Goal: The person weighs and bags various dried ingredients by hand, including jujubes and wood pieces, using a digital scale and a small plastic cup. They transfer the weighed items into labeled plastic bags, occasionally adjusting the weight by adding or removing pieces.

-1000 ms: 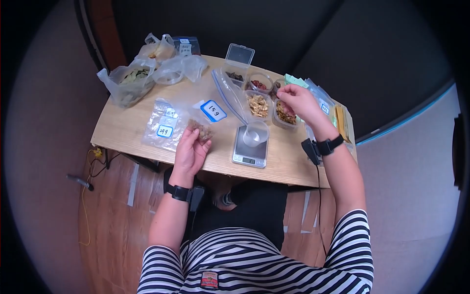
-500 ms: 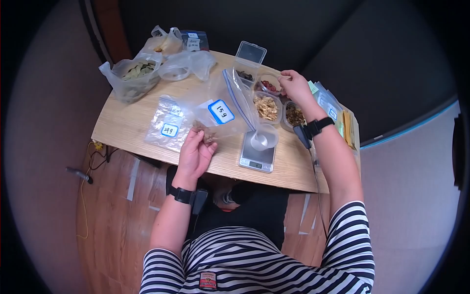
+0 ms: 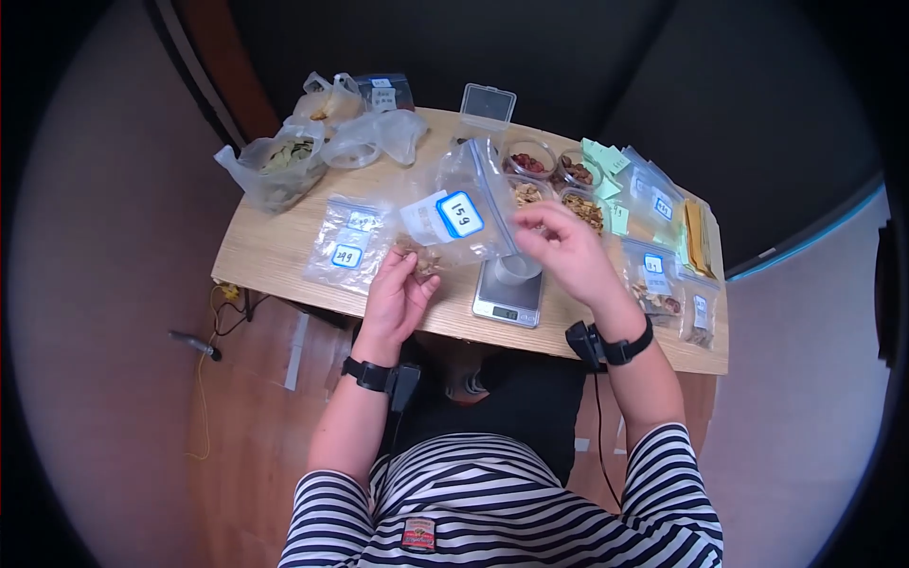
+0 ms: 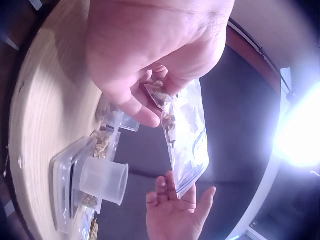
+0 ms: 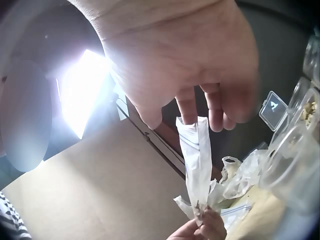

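The bag [image 3: 456, 216] is pinched at its base by the left hand [image 3: 400, 298]; the right hand [image 3: 574, 257] is held, fingers spread, at its mouth [image 3: 494, 194]. Pieces [image 3: 418, 254] could be spilled by tipping.

Seen from the head, light is even but rather dim, and the counter [image 3: 270, 248] appears curved around the fingers, with black corners far outside them. In the left wrist view, one white lamp [image 4: 302, 131] is overexposed, well right of the left fingers [image 4: 136, 108]; below them, the bag [image 4: 189, 137] shines. In the right wrist view, strong glare appears left of the right fingers [image 5: 186, 104]; the thickest is blurred.
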The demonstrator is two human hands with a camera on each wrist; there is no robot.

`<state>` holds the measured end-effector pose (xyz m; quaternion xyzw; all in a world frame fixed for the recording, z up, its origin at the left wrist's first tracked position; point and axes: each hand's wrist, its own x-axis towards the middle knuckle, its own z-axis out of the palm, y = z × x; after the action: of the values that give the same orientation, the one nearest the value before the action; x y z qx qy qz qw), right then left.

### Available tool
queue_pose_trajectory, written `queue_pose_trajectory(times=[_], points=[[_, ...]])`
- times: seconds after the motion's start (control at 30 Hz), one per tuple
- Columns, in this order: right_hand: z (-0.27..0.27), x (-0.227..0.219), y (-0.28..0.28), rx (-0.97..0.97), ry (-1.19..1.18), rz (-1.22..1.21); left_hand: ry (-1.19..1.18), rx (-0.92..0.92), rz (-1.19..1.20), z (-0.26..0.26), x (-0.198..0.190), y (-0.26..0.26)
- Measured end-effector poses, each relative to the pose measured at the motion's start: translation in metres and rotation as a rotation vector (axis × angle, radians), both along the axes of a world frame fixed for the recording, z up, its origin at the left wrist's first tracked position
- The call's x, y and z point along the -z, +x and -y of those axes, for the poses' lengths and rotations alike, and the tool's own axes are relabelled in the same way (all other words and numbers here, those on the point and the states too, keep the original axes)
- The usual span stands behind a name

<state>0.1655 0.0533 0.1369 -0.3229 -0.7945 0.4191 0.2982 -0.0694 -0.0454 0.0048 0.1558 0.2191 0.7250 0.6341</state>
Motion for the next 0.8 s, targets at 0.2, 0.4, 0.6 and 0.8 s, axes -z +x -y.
queue_pose_trajectory(times=[0.2,0.4,0.6,0.8], points=[[0.012,0.006,0.014,0.051,-0.081,-0.120,-0.063,0.000,-0.218,0.010,-0.029,0.015],[0.025,-0.004,0.028,0.065,-0.015,-0.095,-0.076,-0.018,-0.345,0.013,-0.044,0.010],[0.033,0.001,0.037,0.084,0.020,-0.124,-0.138,-0.258,-0.585,0.017,-0.076,0.026],[0.036,0.006,0.044,0.114,-0.045,-0.184,-0.151,-0.200,-0.623,0.024,-0.082,0.027]])
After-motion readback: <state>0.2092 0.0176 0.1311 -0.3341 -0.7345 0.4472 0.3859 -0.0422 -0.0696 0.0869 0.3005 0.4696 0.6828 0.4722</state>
